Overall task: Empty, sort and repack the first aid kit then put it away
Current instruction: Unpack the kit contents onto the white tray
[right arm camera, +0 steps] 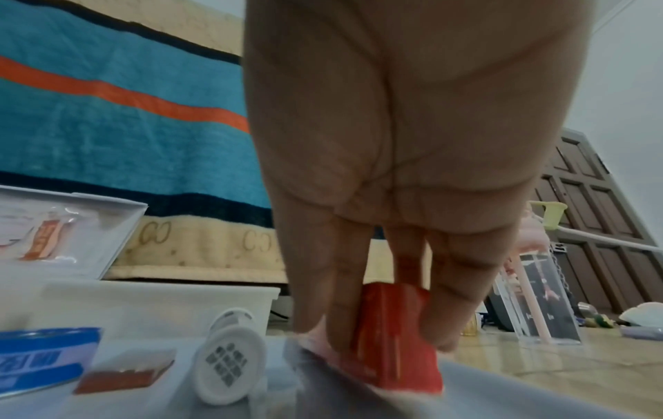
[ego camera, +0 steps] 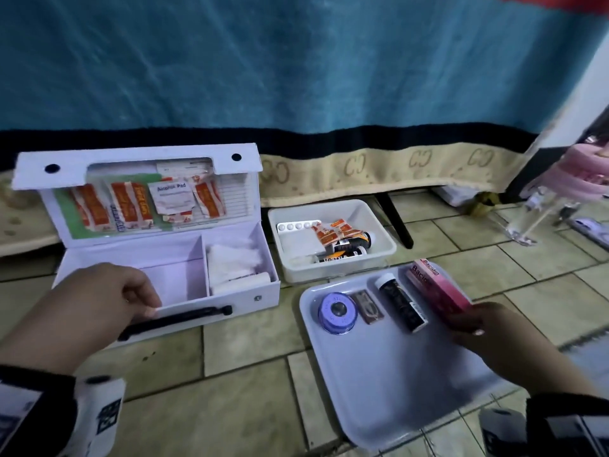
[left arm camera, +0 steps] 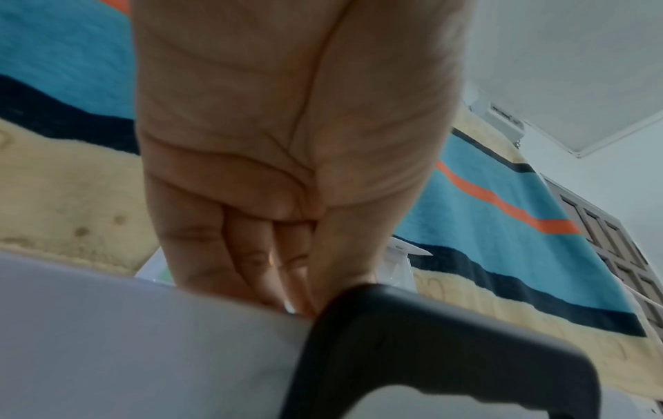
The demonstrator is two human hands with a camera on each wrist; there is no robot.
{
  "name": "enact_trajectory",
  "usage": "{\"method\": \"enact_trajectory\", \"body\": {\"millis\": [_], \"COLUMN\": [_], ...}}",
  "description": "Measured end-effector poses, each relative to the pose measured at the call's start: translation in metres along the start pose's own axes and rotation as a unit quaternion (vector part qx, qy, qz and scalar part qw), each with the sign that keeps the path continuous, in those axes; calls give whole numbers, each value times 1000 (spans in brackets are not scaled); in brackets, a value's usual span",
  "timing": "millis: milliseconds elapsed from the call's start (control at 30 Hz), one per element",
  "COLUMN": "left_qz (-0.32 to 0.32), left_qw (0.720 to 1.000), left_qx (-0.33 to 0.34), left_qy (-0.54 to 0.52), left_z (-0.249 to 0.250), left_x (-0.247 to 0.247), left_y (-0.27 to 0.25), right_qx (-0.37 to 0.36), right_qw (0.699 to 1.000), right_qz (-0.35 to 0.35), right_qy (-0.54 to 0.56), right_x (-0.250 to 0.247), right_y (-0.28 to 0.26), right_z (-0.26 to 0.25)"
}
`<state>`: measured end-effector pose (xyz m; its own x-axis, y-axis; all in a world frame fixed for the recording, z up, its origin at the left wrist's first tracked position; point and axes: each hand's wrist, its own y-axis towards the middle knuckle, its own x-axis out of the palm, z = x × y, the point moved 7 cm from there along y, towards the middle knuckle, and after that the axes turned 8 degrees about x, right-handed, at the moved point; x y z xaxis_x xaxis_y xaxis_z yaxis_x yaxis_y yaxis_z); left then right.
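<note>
Left of centre in the head view sits the white first aid kit [ego camera: 171, 258], lid propped open on the tiled floor [ego camera: 230, 374]. Its lid pocket is packed with orange sachets [ego camera: 128, 206] and an alcohol pad [ego camera: 171, 196]. The box's right compartment holds white gauze [ego camera: 234, 262]; the left compartment shows bare white.

The left hand [ego camera: 102, 298] is on the kit's front wall, just above the black handle [ego camera: 174, 319]. Fingers are curled over the rim, thumb pressed to the outside, gripping that wall. The left wrist view confirms it: fingers [left arm camera: 222, 255] dip behind the white edge, right beside the handle [left arm camera: 430, 348].

Over to the lower right, a pale flat tray [ego camera: 379, 384] carries a neat row: a blue round tin [ego camera: 336, 312], a small brown packet [ego camera: 368, 306], a black tube [ego camera: 400, 303] with a white cap, then a pink box [ego camera: 435, 288]. The right hand [ego camera: 504, 338] has its fingers closed on the near end of that pink box. From the right wrist view, thumb and fingers [right arm camera: 452, 297] pinch the box [right arm camera: 394, 340] from both sides, with its lower end down at the tray; I can't tell whether it is touching.

Behind the tray, centre of the head view, a white bin [ego camera: 329, 239] holds a blister strip [ego camera: 296, 225], more orange sachets and dark tubes. A blue striped blanket [ego camera: 296, 61] fills the top of the frame.
</note>
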<state>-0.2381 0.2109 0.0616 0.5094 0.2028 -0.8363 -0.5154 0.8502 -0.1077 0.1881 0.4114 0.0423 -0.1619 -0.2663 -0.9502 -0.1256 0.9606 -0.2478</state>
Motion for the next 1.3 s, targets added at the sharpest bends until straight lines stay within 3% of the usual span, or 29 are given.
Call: {"method": "enact_trajectory", "body": {"millis": [167,300,400,567,733,833,1100,1233,1300], "left_qz": [19,52,79,77,92,92,92,97,97], "left_qw": [1000,998,996,996,993,993,994,993,993], "left_qx": [4,-5,-29,-38,-52,-58,-59,-61,-61], "left_qy": [-8,-19,-5,24,42,36,30,41,42], "left_z": [-13,-36,-48,-39,-41,-41,-41,-39,-38], "left_x": [0,-13,-25,-25,-23,-24,-24,-25,-25], "left_y": [-8,-22,-28,-31,-33,-33,-35,-36,-36], "right_qx": [-39,-50,-114,-322,-462,-468,-400,-438,-434], "right_qw": [999,995,987,945,868,838,854,839,850], "right_qz": [-19,72,107,-19,-112,-153,-225,-210,-189], "right_qy": [-15,45,46,51,-145,-235,-246,-246,-229], "right_x": [-1,-38,-56,-31,32,71,119,131,125], "right_y": [-2,-16,-31,-67,-93,-99,-73,-69,-69], "right_z": [-13,-50,-109,-246,-355,-385,-388,-390,-390]}}
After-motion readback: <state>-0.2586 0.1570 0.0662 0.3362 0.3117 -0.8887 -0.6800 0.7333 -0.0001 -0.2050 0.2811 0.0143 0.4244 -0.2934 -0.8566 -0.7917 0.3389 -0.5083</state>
